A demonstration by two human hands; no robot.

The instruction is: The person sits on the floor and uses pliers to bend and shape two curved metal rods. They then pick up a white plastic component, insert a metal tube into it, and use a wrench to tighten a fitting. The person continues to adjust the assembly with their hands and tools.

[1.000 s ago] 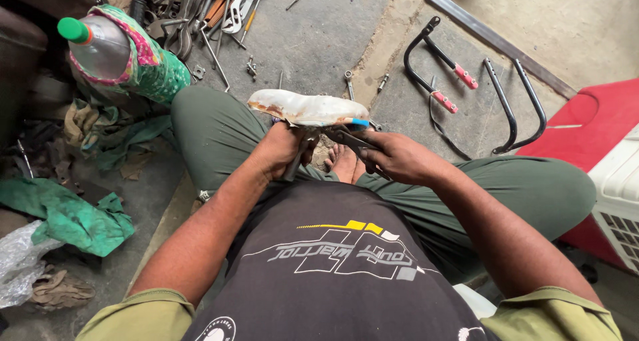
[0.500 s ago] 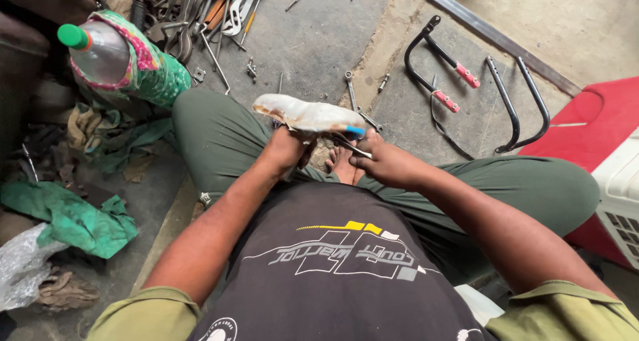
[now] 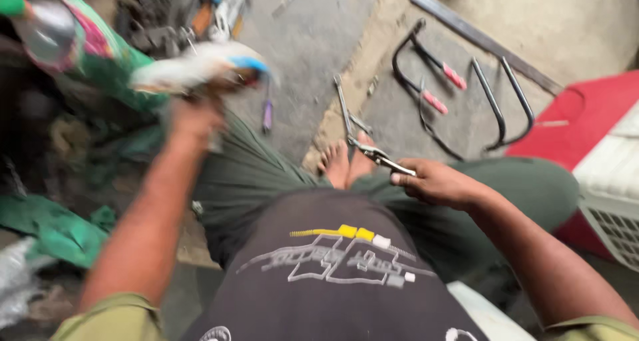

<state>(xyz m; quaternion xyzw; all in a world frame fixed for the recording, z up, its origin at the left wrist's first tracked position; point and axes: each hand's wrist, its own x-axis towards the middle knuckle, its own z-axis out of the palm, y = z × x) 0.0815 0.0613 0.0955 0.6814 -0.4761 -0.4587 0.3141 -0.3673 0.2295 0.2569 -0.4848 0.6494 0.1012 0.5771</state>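
Left hand (image 3: 193, 118), blurred, grips a whitish part (image 3: 200, 65) out to the side; right hand (image 3: 436, 181) is closed on pliers (image 3: 379, 156). Setting-aside step, likely; next needs a steady placement.

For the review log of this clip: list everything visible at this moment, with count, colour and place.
Pale blurred object with a blue end: one, whitish, in the left hand, upper left.
Pliers: one, metal, in the right hand, centre.
Bottle: one, clear with green cap, top left.
Green cloth: one, left floor.
Bent black bars: two, some with red sleeves, upper right floor.
Red panel: one, right edge.
Loose tools: several, blurred, top.
Bare feet: two, centre.
Left hand: raised, blurred.
Right hand: over the lap.
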